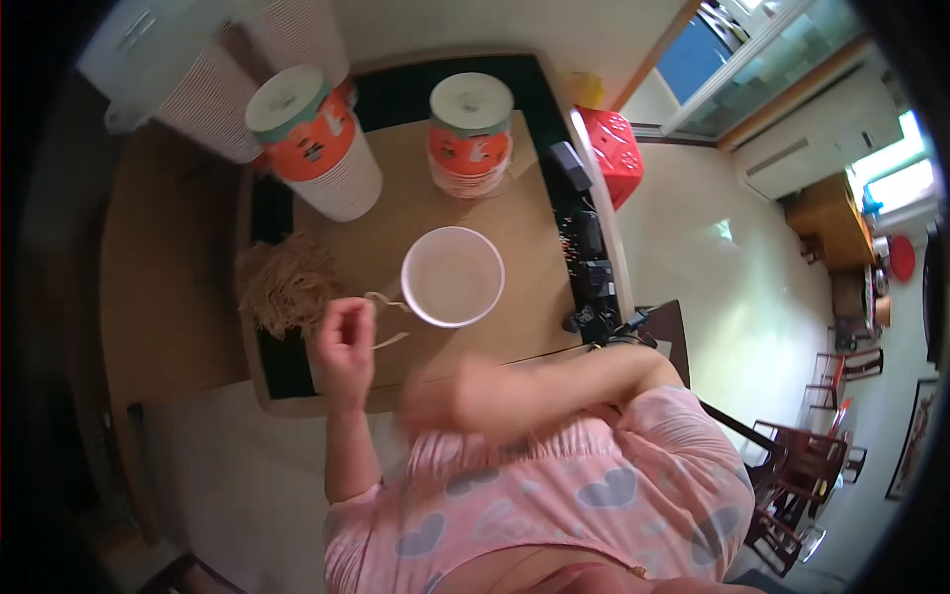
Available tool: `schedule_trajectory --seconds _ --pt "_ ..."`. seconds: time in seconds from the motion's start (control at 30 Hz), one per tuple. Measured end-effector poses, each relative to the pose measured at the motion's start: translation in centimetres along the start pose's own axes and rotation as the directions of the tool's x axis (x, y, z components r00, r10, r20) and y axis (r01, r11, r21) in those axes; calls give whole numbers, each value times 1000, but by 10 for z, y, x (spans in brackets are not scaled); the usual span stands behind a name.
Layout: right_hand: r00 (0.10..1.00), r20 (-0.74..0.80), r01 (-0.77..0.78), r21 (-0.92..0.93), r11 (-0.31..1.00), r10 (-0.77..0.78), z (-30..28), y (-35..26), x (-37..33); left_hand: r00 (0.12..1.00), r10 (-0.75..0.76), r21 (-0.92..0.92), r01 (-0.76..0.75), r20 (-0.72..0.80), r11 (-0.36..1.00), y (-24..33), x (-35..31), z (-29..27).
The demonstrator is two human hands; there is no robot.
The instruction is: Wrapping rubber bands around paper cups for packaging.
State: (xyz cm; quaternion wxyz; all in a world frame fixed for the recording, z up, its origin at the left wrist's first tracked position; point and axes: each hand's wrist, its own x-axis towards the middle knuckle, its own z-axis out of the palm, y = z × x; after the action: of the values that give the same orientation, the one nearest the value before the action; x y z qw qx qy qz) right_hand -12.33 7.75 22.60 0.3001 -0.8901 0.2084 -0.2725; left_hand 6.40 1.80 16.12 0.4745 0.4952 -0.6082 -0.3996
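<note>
My left hand (346, 335) is closed in a pinch at the left of the cardboard sheet, with a thin pale strip (390, 342) trailing from its fingers. Beside that hand lies a loose heap of tan strips (289, 284). A white round tub (424, 289) stands just to the right, its open mouth facing up; a bit of pale strip touches its left edge. My right hand (432, 398) is in front of my chest, smeared by motion, so its fingers cannot be read. The right forearm crosses in from the right.
Two stacks of paper tubs with orange and green wrapping, a left one (341, 183) and a right one (470, 148), stand at the back. More stacked cups (208, 104) are behind at left. Black adapters (592, 275) line the table's right edge. A red stool (610, 153) stands beyond.
</note>
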Motion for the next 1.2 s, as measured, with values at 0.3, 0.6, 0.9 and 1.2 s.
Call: schedule_trajectory --seconds 0.3,0.6,0.9,1.2 --pt "412 238 -78 971 -226 879 92 85 -87 925 -90 201 15 368 979 -37 -71 75" --pt "381 120 111 978 -174 917 71 93 -107 807 -54 234 -106 589 967 -45 -74 70" --pt "360 -106 -446 853 271 927 66 80 -93 823 47 94 -122 566 988 -54 -62 69" --pt "534 309 -442 895 -52 787 55 81 -90 880 -97 56 80 465 995 -37 -39 71"
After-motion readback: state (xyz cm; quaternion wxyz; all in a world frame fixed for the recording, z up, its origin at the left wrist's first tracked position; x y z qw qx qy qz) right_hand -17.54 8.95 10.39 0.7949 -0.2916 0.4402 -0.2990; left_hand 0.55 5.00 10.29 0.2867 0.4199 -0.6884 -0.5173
